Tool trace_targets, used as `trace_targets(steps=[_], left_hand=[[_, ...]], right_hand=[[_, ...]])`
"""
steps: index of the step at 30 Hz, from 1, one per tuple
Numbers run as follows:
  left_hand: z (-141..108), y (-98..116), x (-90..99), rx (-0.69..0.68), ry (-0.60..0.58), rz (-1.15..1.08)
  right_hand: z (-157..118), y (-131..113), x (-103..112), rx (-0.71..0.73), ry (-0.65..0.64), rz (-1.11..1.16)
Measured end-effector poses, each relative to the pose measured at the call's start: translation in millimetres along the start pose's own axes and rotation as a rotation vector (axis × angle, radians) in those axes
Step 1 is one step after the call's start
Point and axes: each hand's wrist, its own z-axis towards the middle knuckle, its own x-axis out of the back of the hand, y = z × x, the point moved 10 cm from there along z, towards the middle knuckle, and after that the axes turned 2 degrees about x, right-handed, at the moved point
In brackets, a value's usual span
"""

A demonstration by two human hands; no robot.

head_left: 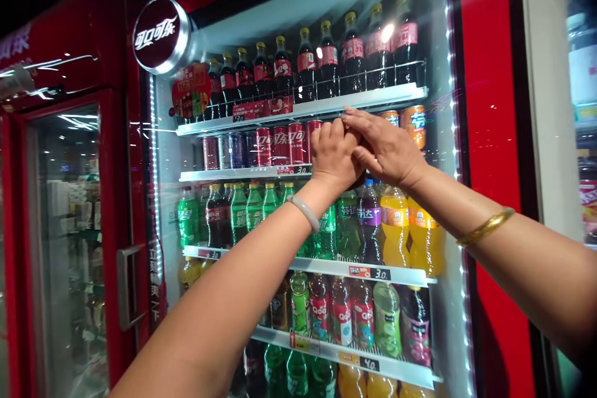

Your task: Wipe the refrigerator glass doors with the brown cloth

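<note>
Both my arms reach up in front of a lit drinks cooler. My left hand (pixel 336 150), with a pale bangle at its wrist, is closed with the fingers curled. What it holds, if anything, is hidden. My right hand (pixel 389 144), below a gold bangle, has its fingers stretched out across the top of the left hand, touching it. Behind the hands are a row of red cola cans (pixel 280 146) and some orange cans (pixel 414 124). Just below stand green soda bottles (pixel 254 205), a purple-labelled bottle (pixel 369 217) and orange soda bottles (pixel 395 224).
Cola bottles (pixel 329 56) line the top shelf (pixel 303 110) behind a wire rail. Lower down are juice bottles (pixel 341 311) over price strips. A round cola sign (pixel 158 35) juts out at upper left. Another red cooler (pixel 68 230) with a door handle (pixel 128 286) stands left.
</note>
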Motion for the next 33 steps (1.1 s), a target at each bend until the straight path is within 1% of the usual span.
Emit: trace_targets(steps=[2, 3, 6, 8, 10, 11, 13, 15, 16, 18, 20, 22, 24, 26, 27, 29, 31, 33], left_hand=[[4, 5, -3.6, 0.103, -0.016, -0.062], [8, 8, -5.4, 0.136, -0.029, -0.118], [21, 20, -9.5, 0.167, -0.067, -0.381], [29, 27, -12.3, 0.141, -0.094, -0.582], [32, 34, -16.1, 0.089, -0.124, -0.747], [31, 37, -18.8, 0.062, -0.142, -0.814], [24, 40, -25.2, 0.034, -0.168, -0.940], [16, 39, -31.7, 0.044, -0.180, -1.075], [12, 37, -33.6, 0.055, -0.173, -1.132], [6, 30, -32.9, 0.068, -0.128, -1.178], [1, 17, -26.0, 0.078, -0.047, -1.086], [-6, 4, -15.9, 0.075, 0.026, -0.884], [-16, -4, -8.3, 0.066, 0.055, -0.629], [-29, -8, -7.3, 0.059, 0.037, -0.397], [-36, -9, -9.1, 0.058, 0.016, -0.304], [-48, -10, -14.1, 0.064, -0.020, -0.178], [-55, -9, -18.2, 0.067, -0.036, -0.113], [-57, -8, -20.3, 0.076, -0.035, -0.085]], right_hand=[[-4, -7, 1, 0.087, 0.024, 0.001], [-6, -6, 5, 0.087, 0.054, -0.012], [-12, 5, 23, 0.015, 0.164, -0.071], [-20, 8, 35, -0.018, 0.206, -0.108], [-31, 6, 39, -0.034, 0.182, -0.139], [-37, 3, 36, -0.036, 0.146, -0.151], [-51, -4, 24, -0.016, 0.054, -0.180], [-61, -11, 12, 0.020, -0.012, -0.228], [-63, -13, 8, 0.033, -0.025, -0.261], [-56, -11, 9, 0.042, -0.013, -0.339], [-36, 2, 18, 0.024, 0.003, -0.424], [-9, 24, 30, -0.027, 0.000, -0.500], [16, 50, 44, -0.109, 0.010, -0.544], [30, 65, 52, -0.150, 0.036, -0.575], [30, 67, 53, -0.155, 0.051, -0.588], [18, 61, 52, -0.150, 0.083, -0.608], [-7, 45, 51, -0.126, 0.113, -0.623], [-34, 26, 47, -0.071, 0.103, -0.633]])
